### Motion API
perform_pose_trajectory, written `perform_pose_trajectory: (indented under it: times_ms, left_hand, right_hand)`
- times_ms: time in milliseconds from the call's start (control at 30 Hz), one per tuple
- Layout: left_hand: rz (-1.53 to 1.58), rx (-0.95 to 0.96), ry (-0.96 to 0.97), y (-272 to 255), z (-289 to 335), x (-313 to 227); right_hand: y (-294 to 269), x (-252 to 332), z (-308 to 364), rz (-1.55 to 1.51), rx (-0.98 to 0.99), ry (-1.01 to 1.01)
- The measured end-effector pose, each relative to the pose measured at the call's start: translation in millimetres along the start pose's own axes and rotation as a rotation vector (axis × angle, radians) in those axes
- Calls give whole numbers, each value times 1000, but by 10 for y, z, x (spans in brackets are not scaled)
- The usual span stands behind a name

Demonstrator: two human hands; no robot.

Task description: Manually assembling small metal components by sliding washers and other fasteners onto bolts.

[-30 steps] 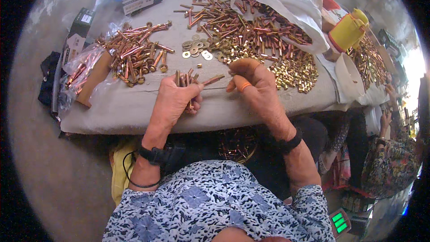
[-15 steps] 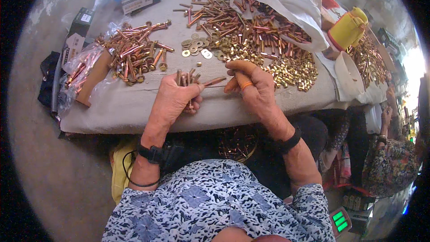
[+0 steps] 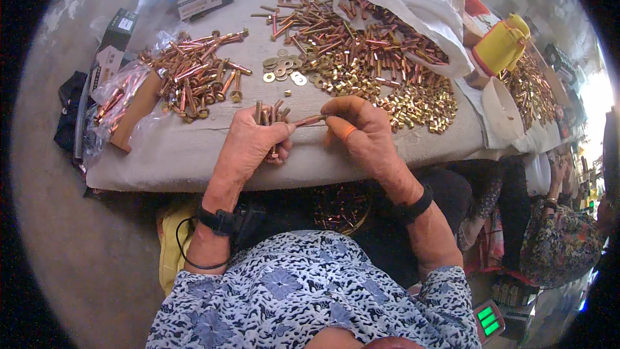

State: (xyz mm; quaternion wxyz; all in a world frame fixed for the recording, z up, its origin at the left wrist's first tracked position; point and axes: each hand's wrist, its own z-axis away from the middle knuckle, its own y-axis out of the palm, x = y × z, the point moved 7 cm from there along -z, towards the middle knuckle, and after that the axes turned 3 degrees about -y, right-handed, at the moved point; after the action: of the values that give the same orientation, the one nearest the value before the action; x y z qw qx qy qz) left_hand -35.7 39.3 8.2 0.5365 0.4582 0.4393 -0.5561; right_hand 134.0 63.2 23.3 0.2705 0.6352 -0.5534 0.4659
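Several copper-coloured bolts (image 3: 274,114) are bunched in my left hand (image 3: 250,139), its fingers wrapped round them. One bolt (image 3: 309,121) sticks out sideways from between the thumb and fingers, toward the right. At its far end, my right hand (image 3: 365,130) pinches the tip between thumb and forefinger; orange covers are on those fingers. Whether a small part sits in that pinch is hidden. Just beyond the hands lie a loose brass nut (image 3: 288,92), a group of flat washers (image 3: 281,66) and a heap of brass nuts or sleeves (image 3: 423,103).
Assembled bolts (image 3: 194,77) are piled at the left, beside a cardboard piece (image 3: 135,111) and a plastic bag. More bolts (image 3: 387,45) spread under a white sheet (image 3: 413,0). A yellow jug (image 3: 500,45) and white bowl (image 3: 502,113) stand right. Another person (image 3: 558,242) sits at far right.
My right hand has moved slightly left and its fingertips have closed on the end of the protruding bolt. The left hand stays nearly still with its bunch of bolts.
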Motion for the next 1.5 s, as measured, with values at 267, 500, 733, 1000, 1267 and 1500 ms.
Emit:
perform_pose_trajectory:
  times_ms: [267,500,733,1000,1267,1500]
  left_hand:
    - [-38,-2,4,-2,-10,27]
    - [-47,-18,4,23,6,-8]
    - [-51,-5,16,12,28,-24]
    - [-19,-22,16,-11,23,2]
    - [23,2,33,-10,10,32]
    - [22,7,28,8,8,13]
  right_hand:
    - [-28,96,-17,354,66,20]
    - [-43,97,-1,319,25,-74]
    - [-35,95,-29,234,-76,-120]
    - [-110,60,-10,361,-24,-157]
    - [-64,228,-17,389,13,-263]
    - [-71,383,-15,367,-105,-498]
